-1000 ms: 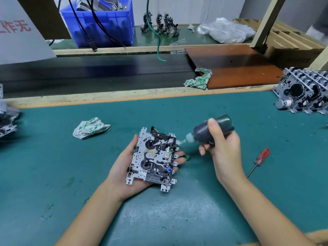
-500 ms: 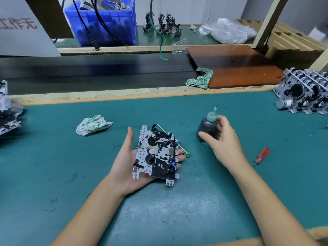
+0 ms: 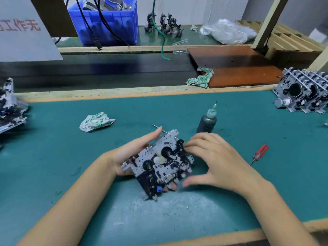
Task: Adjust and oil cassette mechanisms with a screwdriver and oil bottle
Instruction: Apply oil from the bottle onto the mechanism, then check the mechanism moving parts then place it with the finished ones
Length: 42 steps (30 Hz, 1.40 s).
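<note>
One tilted, gear-studded cassette mechanism (image 3: 159, 162)

Head-worn view, downward, close over table (image 3: 53, 157)

We see small electronics assembly workshop: teal mat-covered workbench (image 3: 53, 157), black conveyor belt (image 3: 106, 71) behind, stacked grey metal cassette mechanisms (image 3: 301, 93) at right, blue plastic parts bin (image 3: 110, 23), corrugated cardboard trays (image 3: 292, 41).
</note>
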Available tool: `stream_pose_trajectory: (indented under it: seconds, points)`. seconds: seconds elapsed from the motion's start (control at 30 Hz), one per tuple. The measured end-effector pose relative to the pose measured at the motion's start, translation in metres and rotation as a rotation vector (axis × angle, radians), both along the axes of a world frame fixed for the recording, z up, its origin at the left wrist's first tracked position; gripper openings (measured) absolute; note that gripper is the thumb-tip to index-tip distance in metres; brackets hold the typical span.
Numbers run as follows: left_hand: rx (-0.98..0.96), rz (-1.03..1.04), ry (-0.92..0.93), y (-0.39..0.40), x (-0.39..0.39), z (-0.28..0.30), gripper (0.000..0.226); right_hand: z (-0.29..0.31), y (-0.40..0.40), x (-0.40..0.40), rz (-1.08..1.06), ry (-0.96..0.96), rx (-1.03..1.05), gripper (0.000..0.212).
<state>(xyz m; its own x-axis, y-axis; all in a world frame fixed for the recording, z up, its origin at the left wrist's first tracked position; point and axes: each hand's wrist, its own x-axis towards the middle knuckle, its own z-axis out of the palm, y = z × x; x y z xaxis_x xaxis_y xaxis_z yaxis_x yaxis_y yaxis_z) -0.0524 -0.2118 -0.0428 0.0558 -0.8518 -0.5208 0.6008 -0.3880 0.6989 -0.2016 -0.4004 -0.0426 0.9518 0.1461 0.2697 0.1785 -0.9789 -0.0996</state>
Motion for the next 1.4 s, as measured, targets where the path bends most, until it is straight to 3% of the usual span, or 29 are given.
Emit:
stream_pose_trajectory:
  seconds: [0.1, 0.27, 0.3, 0.4, 0.47, 0.57, 0.77, 0.93, 1.13, 1.4]
  points:
    - [0.115, 0.011, -0.097, -0.007, 0.011, 0.006, 0.062, -0.005, 0.006, -0.005, -0.006, -0.072, -0.04, 0.067]
    - [0.251, 0.105, -0.439, 0.002, 0.011, 0.012, 0.08, -0.017, 0.012, -0.012, -0.067, -0.124, -0.033, 0.053]
    - [0.318, 0.18, -0.637, 0.009, 0.007, 0.011, 0.086, -0.019, 0.013, -0.013, -0.079, -0.127, -0.017, 0.052]
    - [0.686, 0.279, -1.567, 0.036, -0.019, 0.015, 0.097, -0.024, 0.02, -0.014, -0.114, -0.146, -0.002, 0.054]
    - [0.727, 0.197, -1.79, 0.052, -0.045, 0.012, 0.095, -0.025, 0.024, -0.013, -0.13, -0.168, 0.006, 0.056]
    - [0.721, -0.019, -1.911, 0.058, -0.076, -0.002, 0.087, -0.026, 0.027, -0.013, -0.141, -0.204, 0.015, 0.056]
    - [0.481, 0.318, -1.957, 0.045, -0.082, -0.016, 0.059, -0.032, 0.026, -0.012, -0.154, -0.251, 0.014, 0.051]
    - [0.408, 0.391, -2.063, 0.04, -0.074, -0.022, 0.065, -0.033, 0.017, -0.013, -0.043, -0.222, 0.084, 0.055]
    - [0.289, 0.395, -2.014, 0.039, -0.071, -0.026, 0.064, -0.037, 0.022, -0.012, -0.168, -0.308, 0.026, 0.048]
    - [0.294, 0.432, -2.028, 0.037, -0.07, -0.028, 0.066, -0.036, 0.014, -0.012, -0.06, -0.186, 0.055, 0.057]
